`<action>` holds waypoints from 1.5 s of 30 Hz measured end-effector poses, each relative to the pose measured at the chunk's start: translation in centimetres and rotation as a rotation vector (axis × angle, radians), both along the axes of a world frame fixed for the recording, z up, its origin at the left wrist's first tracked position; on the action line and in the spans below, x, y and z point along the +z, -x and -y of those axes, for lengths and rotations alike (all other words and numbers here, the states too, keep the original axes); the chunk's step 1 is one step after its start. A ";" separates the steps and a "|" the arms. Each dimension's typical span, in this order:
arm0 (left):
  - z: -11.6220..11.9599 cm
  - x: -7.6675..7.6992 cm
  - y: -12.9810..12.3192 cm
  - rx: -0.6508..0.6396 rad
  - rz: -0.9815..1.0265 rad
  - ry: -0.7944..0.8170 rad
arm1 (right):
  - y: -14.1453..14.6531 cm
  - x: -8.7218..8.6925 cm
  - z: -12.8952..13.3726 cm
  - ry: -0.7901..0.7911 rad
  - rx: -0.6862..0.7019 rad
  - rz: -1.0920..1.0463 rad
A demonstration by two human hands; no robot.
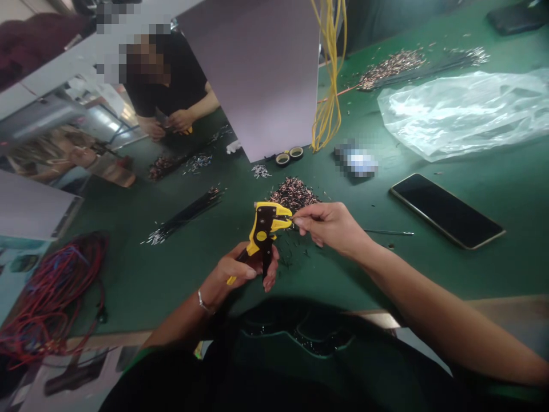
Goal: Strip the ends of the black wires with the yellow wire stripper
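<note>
- Our left hand [240, 272] clamps a yellow wire stripper [262, 232].
- Our right hand [330, 226] pinches a thin wire [292, 220] at its head, hands close together.
- Beyond both hands, a heap of cut wires [294, 194]; to their right, a phone [446, 210].

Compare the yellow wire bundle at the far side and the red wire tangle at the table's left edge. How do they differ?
The yellow wire bundle hangs in long, loose loops, but the red wire tangle lies in a dense heap. The yellow bundle shows one colour; the red tangle has blue strands mixed in. The yellow bundle is farther from the person than the red tangle. Both are thin, flexible wires.
</note>
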State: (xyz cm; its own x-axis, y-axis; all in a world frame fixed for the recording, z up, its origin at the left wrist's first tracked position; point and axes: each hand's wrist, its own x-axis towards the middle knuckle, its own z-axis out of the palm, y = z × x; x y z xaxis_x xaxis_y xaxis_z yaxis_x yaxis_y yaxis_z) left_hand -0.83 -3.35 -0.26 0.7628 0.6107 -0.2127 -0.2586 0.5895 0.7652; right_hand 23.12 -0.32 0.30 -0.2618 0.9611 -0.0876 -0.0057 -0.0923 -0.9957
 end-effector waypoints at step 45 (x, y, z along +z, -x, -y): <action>1.5 0.0 -0.5 0.224 -0.118 -0.057 | -0.2 0.0 -0.4 0.104 0.034 -0.150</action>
